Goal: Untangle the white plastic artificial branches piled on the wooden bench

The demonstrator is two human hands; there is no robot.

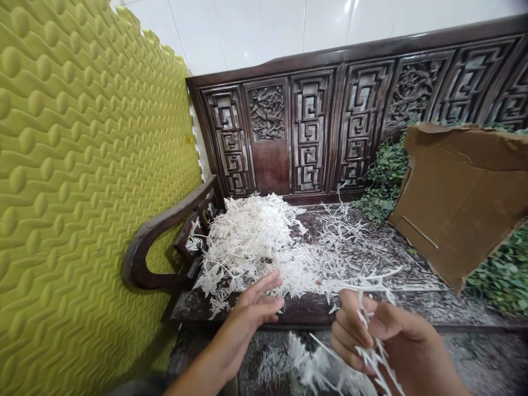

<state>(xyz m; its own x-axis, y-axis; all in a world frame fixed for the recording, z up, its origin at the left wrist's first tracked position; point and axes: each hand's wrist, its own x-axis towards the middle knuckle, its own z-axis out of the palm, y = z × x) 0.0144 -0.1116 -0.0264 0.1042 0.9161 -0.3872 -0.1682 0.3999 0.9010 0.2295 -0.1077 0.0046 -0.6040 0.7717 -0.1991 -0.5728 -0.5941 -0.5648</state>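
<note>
A heap of white, feathery dried sprigs point(247, 247) lies on the seat of a dark carved wooden bench point(313, 132), with loose strands spreading to the right. My left hand point(256, 302) hovers open at the heap's front edge, fingers apart, holding nothing, its fingertips close to the sprigs. My right hand point(371, 335) is closed around a bunch of white sprigs point(373, 352), whose long stems stretch up and to the left over the seat. More white sprigs point(305, 366) lie below the seat's front edge, partly behind my right hand.
A yellow-green dimpled foam panel point(82, 181) stands along the left, beside the bench's curved wooden armrest point(160, 242). A torn brown cardboard sheet point(457, 198) leans at the right among green foliage point(503, 275). White tiles point(247, 33) rise behind the bench.
</note>
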